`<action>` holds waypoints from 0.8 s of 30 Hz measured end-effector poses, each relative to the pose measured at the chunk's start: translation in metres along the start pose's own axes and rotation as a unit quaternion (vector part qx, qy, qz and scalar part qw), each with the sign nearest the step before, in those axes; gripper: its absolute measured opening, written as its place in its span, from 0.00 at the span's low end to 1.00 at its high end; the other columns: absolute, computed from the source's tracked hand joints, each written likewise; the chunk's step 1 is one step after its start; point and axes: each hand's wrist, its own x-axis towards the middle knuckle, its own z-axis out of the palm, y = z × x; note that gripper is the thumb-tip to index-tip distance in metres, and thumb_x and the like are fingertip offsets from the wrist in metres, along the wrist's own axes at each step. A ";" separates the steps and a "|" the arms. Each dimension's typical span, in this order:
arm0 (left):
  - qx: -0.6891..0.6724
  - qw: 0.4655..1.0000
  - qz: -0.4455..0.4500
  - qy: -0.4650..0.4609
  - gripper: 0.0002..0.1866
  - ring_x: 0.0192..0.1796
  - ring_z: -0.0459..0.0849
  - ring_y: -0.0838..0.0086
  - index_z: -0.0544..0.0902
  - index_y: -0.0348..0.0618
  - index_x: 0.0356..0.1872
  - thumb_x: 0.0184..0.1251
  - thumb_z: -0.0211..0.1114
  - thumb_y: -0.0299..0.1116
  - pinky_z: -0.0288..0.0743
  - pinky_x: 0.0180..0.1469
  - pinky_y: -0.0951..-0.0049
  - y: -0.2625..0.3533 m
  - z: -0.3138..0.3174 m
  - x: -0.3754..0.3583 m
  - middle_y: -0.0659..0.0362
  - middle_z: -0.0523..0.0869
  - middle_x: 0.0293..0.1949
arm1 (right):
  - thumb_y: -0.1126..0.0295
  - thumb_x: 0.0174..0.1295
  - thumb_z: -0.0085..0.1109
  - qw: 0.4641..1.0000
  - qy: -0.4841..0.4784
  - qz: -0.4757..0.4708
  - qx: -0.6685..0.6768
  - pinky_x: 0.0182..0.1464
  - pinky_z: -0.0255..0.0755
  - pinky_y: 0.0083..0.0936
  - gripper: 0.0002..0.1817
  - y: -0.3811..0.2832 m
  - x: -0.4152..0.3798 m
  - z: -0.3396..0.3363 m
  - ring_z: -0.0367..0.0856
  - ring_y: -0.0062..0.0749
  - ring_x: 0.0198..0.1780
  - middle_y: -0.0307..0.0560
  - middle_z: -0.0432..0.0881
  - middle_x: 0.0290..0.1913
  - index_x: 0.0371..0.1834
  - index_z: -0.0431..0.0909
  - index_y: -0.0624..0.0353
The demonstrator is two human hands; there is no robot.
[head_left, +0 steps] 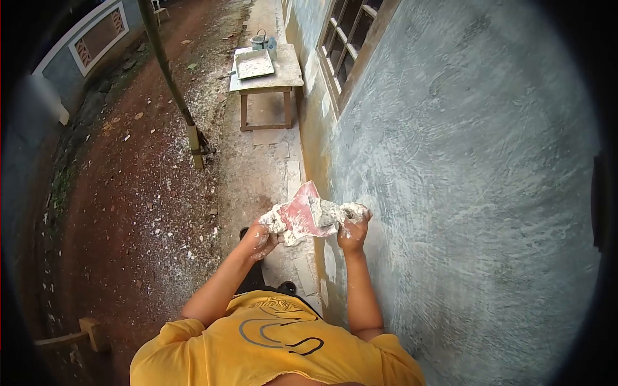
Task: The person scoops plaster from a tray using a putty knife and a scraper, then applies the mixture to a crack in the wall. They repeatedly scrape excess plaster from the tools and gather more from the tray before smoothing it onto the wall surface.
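In front of my chest, my left hand (262, 239) is closed on the near-left edge of a flat pink board (299, 209) smeared with white putty. My right hand (353, 233), its fingers caked in white, grips a putty-coated scraper (321, 212) whose flat end lies over the board's right side. Thick putty hides the scraper's handle and much of its shape. Close to my right hand rises the grey-blue wall (450, 167), streaked with swirling strokes.
Ahead along the wall stands a wooden table (287, 75) bearing a putty-smeared tray (253, 64) and a bucket (259, 42). A barred window (347, 42) is set in the wall. A bamboo pole (168, 71) leans on the left, over splattered ground (174, 212).
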 end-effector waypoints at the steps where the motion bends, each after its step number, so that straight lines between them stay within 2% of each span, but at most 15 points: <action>1: -0.003 1.000 0.004 0.001 0.21 0.43 0.84 0.72 0.72 0.37 0.55 0.60 0.43 0.17 0.81 0.34 0.80 0.011 -0.003 0.012 0.54 0.82 0.46 | 0.81 0.42 0.54 1.000 0.011 0.006 0.004 0.54 0.60 0.41 0.11 0.013 0.008 0.016 0.73 0.46 0.48 0.48 0.79 0.41 0.30 0.82 0.59; 3: -0.003 0.999 0.020 0.025 0.20 0.45 0.83 0.71 0.73 0.39 0.54 0.61 0.45 0.17 0.82 0.41 0.73 0.035 -0.013 0.038 0.56 0.82 0.46 | 0.82 0.40 0.53 0.999 0.031 0.033 -0.001 0.53 0.61 0.39 0.12 0.029 0.026 0.048 0.74 0.47 0.47 0.48 0.79 0.40 0.30 0.82 0.61; 4: -0.004 0.999 0.020 0.024 0.20 0.45 0.83 0.71 0.73 0.39 0.54 0.61 0.45 0.17 0.82 0.41 0.73 0.047 -0.022 0.052 0.56 0.82 0.46 | 0.82 0.40 0.53 0.999 0.031 0.031 -0.002 0.53 0.61 0.39 0.12 0.039 0.035 0.063 0.74 0.47 0.47 0.48 0.79 0.40 0.30 0.82 0.61; 6: -0.050 0.998 0.039 -0.006 0.15 0.37 0.84 0.70 0.75 0.35 0.49 0.62 0.50 0.20 0.81 0.39 0.69 0.080 -0.039 0.083 0.56 0.83 0.39 | 0.83 0.38 0.53 0.998 0.035 0.048 -0.001 0.53 0.62 0.39 0.14 0.057 0.060 0.097 0.74 0.48 0.47 0.49 0.79 0.40 0.30 0.82 0.61; 8: -0.031 0.998 0.045 0.014 0.14 0.37 0.84 0.69 0.75 0.35 0.49 0.63 0.50 0.22 0.81 0.40 0.68 0.120 -0.046 0.110 0.56 0.83 0.39 | 0.84 0.38 0.53 0.997 0.048 0.065 0.010 0.54 0.62 0.39 0.15 0.062 0.094 0.133 0.74 0.48 0.47 0.50 0.79 0.40 0.31 0.82 0.62; 9: -0.016 0.998 0.050 0.042 0.14 0.38 0.84 0.68 0.75 0.35 0.50 0.64 0.51 0.23 0.81 0.40 0.67 0.138 -0.048 0.121 0.56 0.83 0.40 | 0.84 0.39 0.53 0.970 0.107 0.166 0.144 0.54 0.62 0.39 0.14 0.056 0.112 0.153 0.74 0.48 0.47 0.50 0.79 0.41 0.32 0.82 0.62; 10: -0.019 0.998 0.049 0.040 0.14 0.38 0.84 0.68 0.75 0.35 0.50 0.64 0.51 0.23 0.81 0.40 0.67 0.153 -0.051 0.135 0.56 0.83 0.40 | 0.83 0.40 0.53 0.911 0.163 0.261 0.274 0.54 0.62 0.39 0.14 0.053 0.130 0.173 0.74 0.48 0.48 0.51 0.79 0.41 0.32 0.81 0.62; 12: -0.039 0.999 0.031 0.015 0.14 0.40 0.84 0.68 0.75 0.34 0.50 0.63 0.52 0.23 0.81 0.41 0.68 0.180 -0.062 0.166 0.55 0.83 0.41 | 0.82 0.42 0.54 0.928 0.127 0.243 0.253 0.55 0.62 0.39 0.12 0.059 0.166 0.201 0.73 0.49 0.48 0.51 0.79 0.42 0.32 0.81 0.63; 13: -0.042 0.999 0.031 0.016 0.14 0.40 0.84 0.68 0.75 0.34 0.50 0.63 0.52 0.23 0.81 0.41 0.68 0.189 -0.076 0.184 0.55 0.83 0.41 | 0.82 0.43 0.55 0.981 0.056 0.122 0.138 0.55 0.61 0.39 0.12 0.059 0.188 0.210 0.73 0.49 0.48 0.51 0.79 0.42 0.33 0.82 0.63; 14: -0.039 0.999 0.024 -0.006 0.15 0.41 0.84 0.68 0.75 0.34 0.51 0.63 0.53 0.23 0.81 0.43 0.68 0.196 -0.096 0.203 0.55 0.83 0.43 | 0.81 0.43 0.55 1.000 -0.017 -0.002 0.020 0.56 0.61 0.39 0.12 0.060 0.204 0.219 0.73 0.50 0.49 0.51 0.79 0.41 0.33 0.82 0.63; 18: -0.050 0.998 0.029 -0.034 0.16 0.45 0.83 0.68 0.73 0.33 0.53 0.62 0.55 0.22 0.80 0.47 0.68 0.239 -0.116 0.235 0.54 0.82 0.47 | 0.80 0.43 0.55 0.996 0.006 0.081 0.023 0.57 0.60 0.39 0.11 0.103 0.228 0.258 0.73 0.49 0.49 0.52 0.80 0.41 0.32 0.82 0.63; 20: -0.052 0.997 0.051 -0.017 0.17 0.45 0.83 0.68 0.73 0.34 0.53 0.62 0.55 0.22 0.80 0.48 0.68 0.262 -0.115 0.249 0.55 0.82 0.47 | 0.82 0.43 0.54 0.998 -0.003 0.067 -0.020 0.55 0.63 0.38 0.12 0.123 0.238 0.270 0.75 0.49 0.47 0.53 0.79 0.43 0.34 0.81 0.64; 22: -0.056 0.995 0.078 0.006 0.17 0.46 0.83 0.68 0.73 0.35 0.54 0.62 0.55 0.22 0.79 0.48 0.67 0.286 -0.111 0.266 0.55 0.82 0.47 | 0.84 0.46 0.52 0.962 0.083 0.215 0.146 0.52 0.68 0.33 0.16 0.139 0.247 0.293 0.76 0.43 0.45 0.51 0.79 0.44 0.40 0.79 0.66; 23: -0.064 0.991 0.108 0.035 0.17 0.47 0.83 0.68 0.73 0.35 0.54 0.63 0.55 0.22 0.79 0.49 0.67 0.297 -0.108 0.278 0.56 0.82 0.48 | 0.85 0.50 0.50 0.921 0.071 0.317 0.214 0.49 0.70 0.27 0.19 0.141 0.250 0.298 0.77 0.35 0.45 0.47 0.79 0.45 0.48 0.75 0.68; 24: -0.070 0.986 0.138 0.064 0.17 0.48 0.82 0.67 0.73 0.36 0.54 0.63 0.54 0.22 0.79 0.49 0.66 0.309 -0.106 0.290 0.56 0.81 0.48 | 0.85 0.50 0.50 0.921 0.066 0.317 0.218 0.49 0.70 0.27 0.19 0.137 0.263 0.303 0.77 0.35 0.45 0.47 0.79 0.45 0.48 0.75 0.68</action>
